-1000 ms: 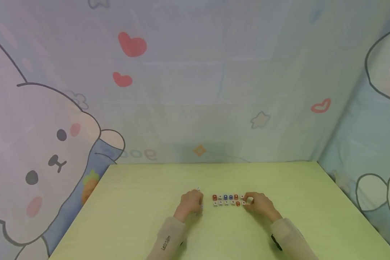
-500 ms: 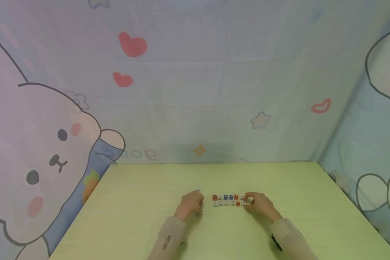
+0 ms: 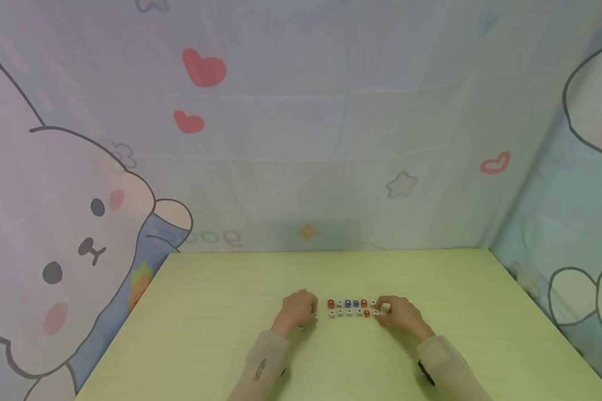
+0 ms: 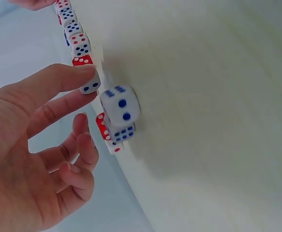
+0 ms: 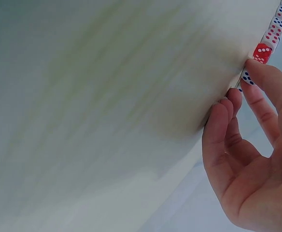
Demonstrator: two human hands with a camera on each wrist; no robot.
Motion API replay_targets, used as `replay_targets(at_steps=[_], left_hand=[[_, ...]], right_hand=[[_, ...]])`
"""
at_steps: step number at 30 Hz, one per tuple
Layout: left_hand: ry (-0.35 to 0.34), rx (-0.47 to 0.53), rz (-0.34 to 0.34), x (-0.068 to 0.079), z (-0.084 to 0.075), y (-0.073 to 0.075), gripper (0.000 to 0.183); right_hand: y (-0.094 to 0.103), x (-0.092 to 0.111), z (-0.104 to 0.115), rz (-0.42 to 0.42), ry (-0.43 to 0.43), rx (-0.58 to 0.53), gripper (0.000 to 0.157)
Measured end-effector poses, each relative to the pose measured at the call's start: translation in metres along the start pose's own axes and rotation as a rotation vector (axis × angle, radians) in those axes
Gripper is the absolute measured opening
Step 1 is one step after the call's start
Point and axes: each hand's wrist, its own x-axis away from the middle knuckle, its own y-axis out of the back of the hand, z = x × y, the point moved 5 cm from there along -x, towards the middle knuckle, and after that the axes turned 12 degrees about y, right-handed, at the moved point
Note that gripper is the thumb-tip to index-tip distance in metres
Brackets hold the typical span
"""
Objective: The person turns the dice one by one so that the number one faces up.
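Observation:
Two short rows of small dice lie on the table: the back row has red, white and blue dice, including a blue die (image 3: 348, 304), and the front row is mostly white, with a red die (image 3: 367, 313). Just left of the rows is my left hand (image 3: 298, 309); its thumb and index finger pinch a white die with blue pips (image 4: 90, 88). The other fingers are loosely curled. At the right end my right hand (image 3: 402, 317) pinches a white die with blue pips (image 5: 247, 77) between thumb and finger.
Loose dice lie around my left hand: a white die (image 4: 120, 107) close to the wrist camera, a red die (image 4: 102, 126) and others partly hidden. The pale yellow-green table (image 3: 221, 289) ends at a printed cloth backdrop (image 3: 281, 139).
My left hand has shifted slightly right, towards the rows, with the pinched die. A loose die below that hand shows more plainly. My right hand has stayed in place.

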Motion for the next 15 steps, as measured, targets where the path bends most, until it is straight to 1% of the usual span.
replay_targets(at_steps=[4, 9, 15], left_hand=[[-0.011, -0.005, -0.016, -0.005, -0.005, -0.004, 0.02], [-0.004, 0.01, -0.007, -0.01, -0.01, -0.009, 0.019], [0.002, 0.015, -0.016, -0.017, -0.015, -0.012, 0.021]], right_hand=[[-0.001, 0.0, 0.0, 0.001, 0.003, 0.001, 0.015], [-0.001, 0.001, 0.0, -0.002, 0.004, -0.011, 0.015], [0.001, 0.0, -0.001, -0.015, 0.014, -0.04, 0.015]])
